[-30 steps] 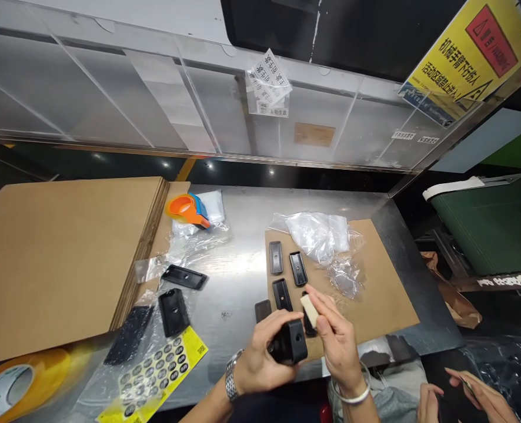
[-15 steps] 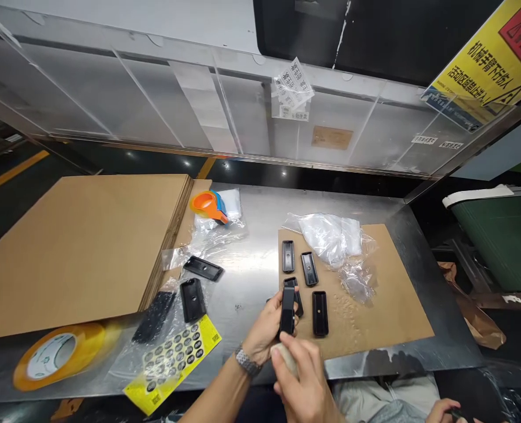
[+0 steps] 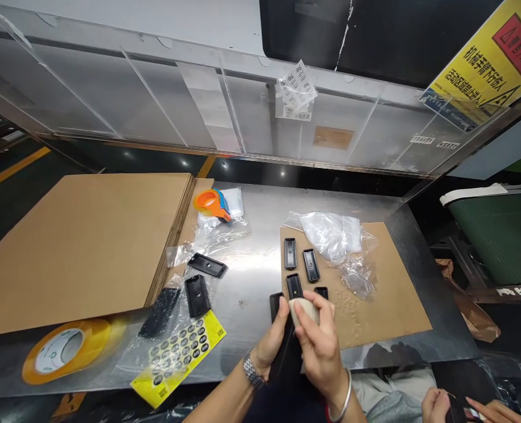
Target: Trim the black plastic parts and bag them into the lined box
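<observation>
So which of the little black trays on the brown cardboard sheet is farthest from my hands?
The black tray at the sheet's far left corner, lying lengthwise just left of its angled neighbour. The others lie closer to your left hand and right hand.

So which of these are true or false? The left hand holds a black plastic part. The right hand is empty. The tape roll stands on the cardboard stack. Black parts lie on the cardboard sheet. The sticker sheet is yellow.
1. The left hand holds a black plastic part. True.
2. The right hand is empty. False: its grip pinches a small beige block.
3. The tape roll stands on the cardboard stack. False: it lies on the metal table, nearer than the stack.
4. Black parts lie on the cardboard sheet. True.
5. The sticker sheet is yellow. True.
</observation>
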